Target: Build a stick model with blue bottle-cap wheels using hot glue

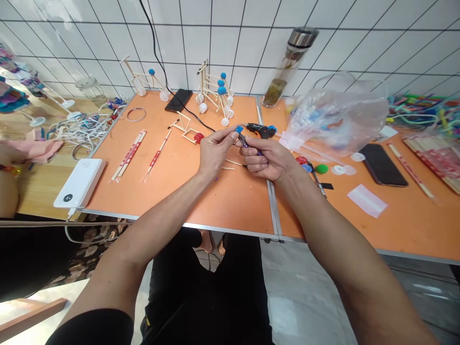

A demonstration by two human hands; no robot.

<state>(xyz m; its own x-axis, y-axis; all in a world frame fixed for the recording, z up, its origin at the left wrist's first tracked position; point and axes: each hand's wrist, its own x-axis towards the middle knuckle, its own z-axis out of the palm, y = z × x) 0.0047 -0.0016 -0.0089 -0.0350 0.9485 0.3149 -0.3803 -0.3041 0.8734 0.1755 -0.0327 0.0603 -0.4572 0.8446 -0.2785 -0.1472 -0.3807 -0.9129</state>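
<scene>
Arms: The left forearm (pixel 151 239) and the right forearm (pixel 323 225) rise from the bottom corners of the frame and meet at the centre, with the elbows held wide and the wrists bent slightly inward.

Left hand: The left hand (pixel 215 153) is above the bench, and its fingers (pixel 224 139) are closed in a pinch on a small blue piece (pixel 239 129).

Right hand: The right hand (pixel 268 158) is just beside the left one, palm turned down. Its fingers (pixel 257 143) are curled around a thin purple object (pixel 248 143), which is partly hidden.

Near the hands: A black glue gun (pixel 258 129) lies just beyond the right hand; I cannot tell if the hand touches it. A red cap (pixel 199 138) is left of the hands, and a green cap (pixel 321 168) is to the right.

Bench: The orange bench (pixel 230 201) carries a clear plastic bag (pixel 338 120) at right.

Far edge: Stick models with blue balls (pixel 215 93) stand at top centre, beside a black phone (pixel 178 99).
</scene>
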